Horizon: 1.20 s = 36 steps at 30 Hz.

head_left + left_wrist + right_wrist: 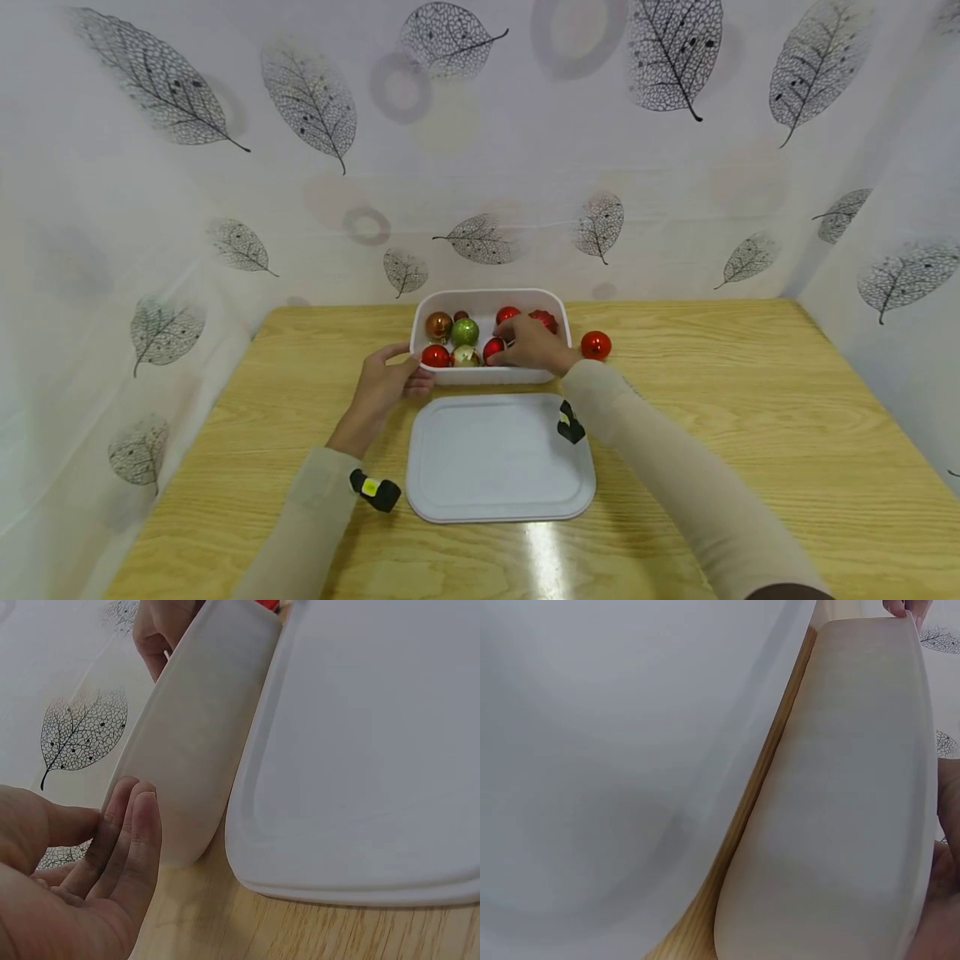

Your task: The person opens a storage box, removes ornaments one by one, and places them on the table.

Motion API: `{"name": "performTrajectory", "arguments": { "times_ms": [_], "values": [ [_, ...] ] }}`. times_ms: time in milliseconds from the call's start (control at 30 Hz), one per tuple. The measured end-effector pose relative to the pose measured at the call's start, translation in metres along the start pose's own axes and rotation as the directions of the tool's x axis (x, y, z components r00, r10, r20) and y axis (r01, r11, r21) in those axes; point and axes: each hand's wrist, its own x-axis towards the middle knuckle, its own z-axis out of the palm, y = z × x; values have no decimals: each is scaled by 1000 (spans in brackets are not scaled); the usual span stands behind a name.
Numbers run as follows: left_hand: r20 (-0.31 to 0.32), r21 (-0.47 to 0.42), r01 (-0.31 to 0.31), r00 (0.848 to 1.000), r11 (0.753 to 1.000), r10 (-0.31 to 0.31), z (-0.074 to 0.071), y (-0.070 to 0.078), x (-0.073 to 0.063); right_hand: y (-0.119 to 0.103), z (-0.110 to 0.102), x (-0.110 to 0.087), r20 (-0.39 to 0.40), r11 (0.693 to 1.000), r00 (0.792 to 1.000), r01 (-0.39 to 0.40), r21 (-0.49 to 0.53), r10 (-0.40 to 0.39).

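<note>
In the head view a white plastic box (487, 377) holds several Christmas balls. At its front left corner, my left hand (382, 383) grips the wall; in the left wrist view its fingers (135, 840) lie along the outer side, the thumb near the rim. My right hand (531, 343) reaches over the front wall into the box, thumb and fingers around a red Christmas ball (492, 348). Left of that ball are a pale gold ball (466, 357), a green ball (465, 332), a copper ball (438, 325) and another red ball (435, 357).
A flat white lid (501, 458) lies on the wooden table (712, 400) in front of the box. One shiny red ball (596, 345) sits on the table just right of the box. Leaf-patterned cloth (487, 183) stands behind the table.
</note>
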Motion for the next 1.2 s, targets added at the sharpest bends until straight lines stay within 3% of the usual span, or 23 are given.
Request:
{"name": "performTrajectory", "arguments": {
  "times_ms": [767, 1067, 1200],
  "values": [
    [6, -5, -3, 1000, 1000, 3, 1, 2, -3, -2, -18, -8, -37, 996, 996, 86, 8, -85],
    [3, -7, 0, 1000, 1000, 0, 1, 2, -4, -6, -32, -14, -73, 986, 989, 138, 96, -131],
    [3, 1, 4, 1000, 1000, -4, 2, 3, -4, -5, -42, -20, -75, 986, 991, 116, 118, -108]
  ]
}}
